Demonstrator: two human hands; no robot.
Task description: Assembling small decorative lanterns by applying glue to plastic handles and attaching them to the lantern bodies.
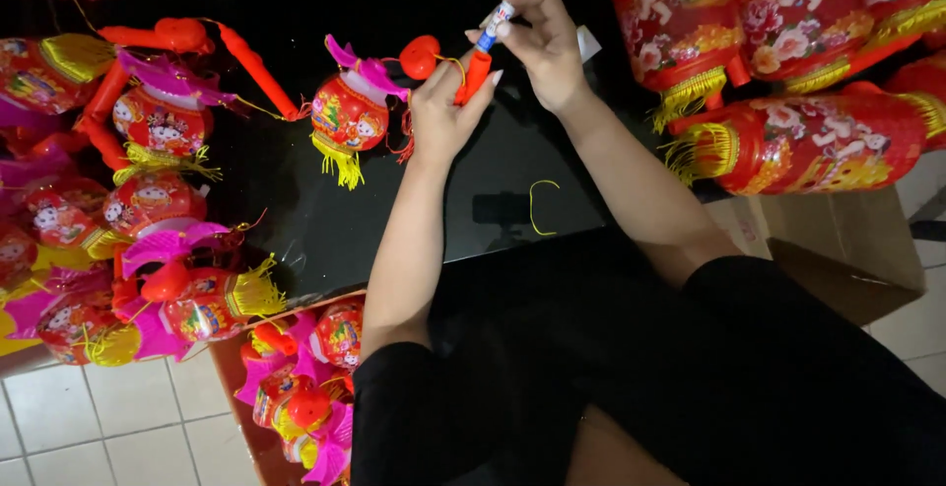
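Head view: left hand [440,116] closed round a red plastic stick [473,76], fingers curled, thumb side up, stick poking out at the top of the fist; right hand [542,40] pinched shut on a small tube with a blue cap [495,25], tip of the tube pointing down onto the upper end of the stick, so both things meet right between the two hands, above the far middle of the tabletop; a yellow cord runs from the stick to a red plastic heart [420,56] just left of the left hand, and on to a small round lantern [347,113], glossy red with cartoon print, pink fabric flap on top, yellow fringe below, lying on the tabletop near the left wrist; tabletop [296,220] black, shiny, reflective; a loose bit of yellow thread [538,200] lies on it between the forearms; left side: pile of same small lanterns [158,121], red handles, pink flaps, yellow tassels, some overlapping; cardboard box [229,368] at the lower left on the floor with more small lanterns inside; right side: big cylindrical lanterns [798,146], red printed paper or fabric, gold fringe at the ends, lying on their sides, stacked; another brown carton [838,249] under them; white tiled floor [89,417]; sleeves black
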